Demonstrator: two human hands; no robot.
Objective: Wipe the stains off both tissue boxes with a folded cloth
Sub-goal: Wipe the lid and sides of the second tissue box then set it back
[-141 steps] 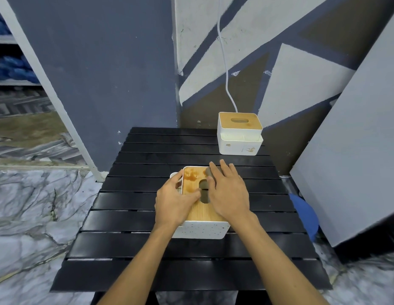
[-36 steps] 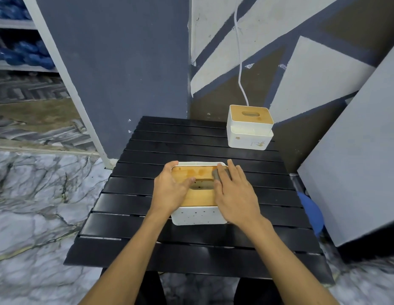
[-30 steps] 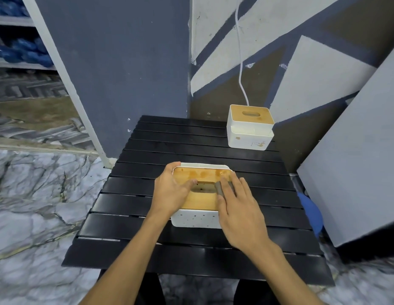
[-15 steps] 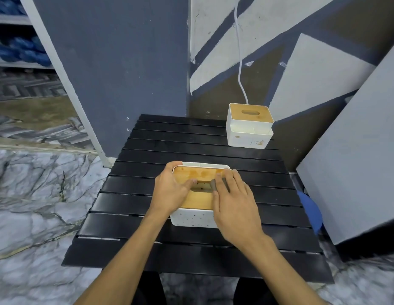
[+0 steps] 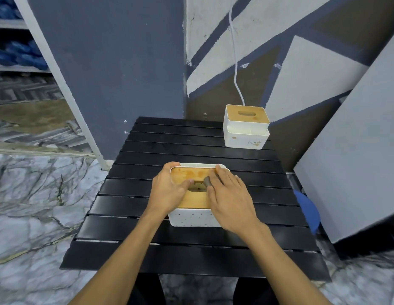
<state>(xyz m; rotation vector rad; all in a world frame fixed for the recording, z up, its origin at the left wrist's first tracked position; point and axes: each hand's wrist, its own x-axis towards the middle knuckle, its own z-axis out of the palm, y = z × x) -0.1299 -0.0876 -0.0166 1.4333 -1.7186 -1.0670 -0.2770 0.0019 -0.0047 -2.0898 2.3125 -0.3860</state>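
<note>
right hand (image 5: 230, 199) fingers flat on grey cloth (image 5: 206, 181) | left hand (image 5: 167, 190) fingers curled round bamboo-lidded box (image 5: 192, 219)

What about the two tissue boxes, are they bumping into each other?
Apart. The head view shows bare black table slats between the near tissue box and the far tissue box at the back corner.

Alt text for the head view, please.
A person's right hand presses a grey cloth on the stained wooden lid of the near tissue box while the left hand holds it; a second box sits far right on the black slatted table.
</note>
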